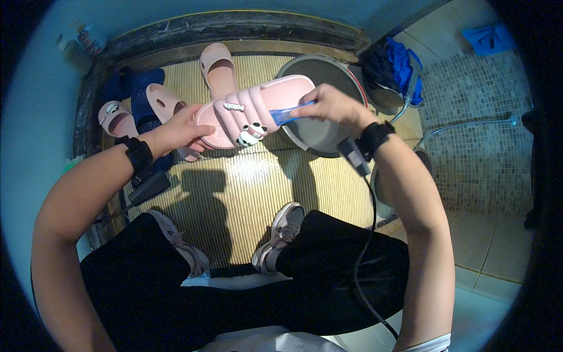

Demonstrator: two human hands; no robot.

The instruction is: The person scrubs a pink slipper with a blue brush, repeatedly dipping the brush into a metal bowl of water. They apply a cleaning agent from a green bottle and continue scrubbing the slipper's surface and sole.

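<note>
- Honestly, the weak spot is the left hand [186, 130]: its fingers are clamped on the toe end of the pink slide slipper [218, 124], thumb on top. If that slipper is wet (can't tell), a hard push could twist it loose.
- It's held up between 11 and 12 o'clock from the middle of the view, heel pointing at 2, overlapping the grey bucket [337, 70] at 1 o'clock. Lose the pinch and it could end up in there.
- Right hand [333, 107] has its fingers wrapped round a blue-handled tool [286, 114], tip by the strap's edge. Looks brush-ish, but I can't make out bristles. Too much force might jam it under the strap or skid it off.
- Panda charms [251, 135] sit on the strap's 6 o'clock side; a careless swipe could pop one off, I reckon.
- Black cable [359, 264] trails from the right wrist towards 5 o'clock. A big arm swing could snag it on the knee.
- Another pink slipper [220, 73] lies at 11 o'clock on the ribbed mat [258, 193], near enough to catch drips or get knocked.
</note>
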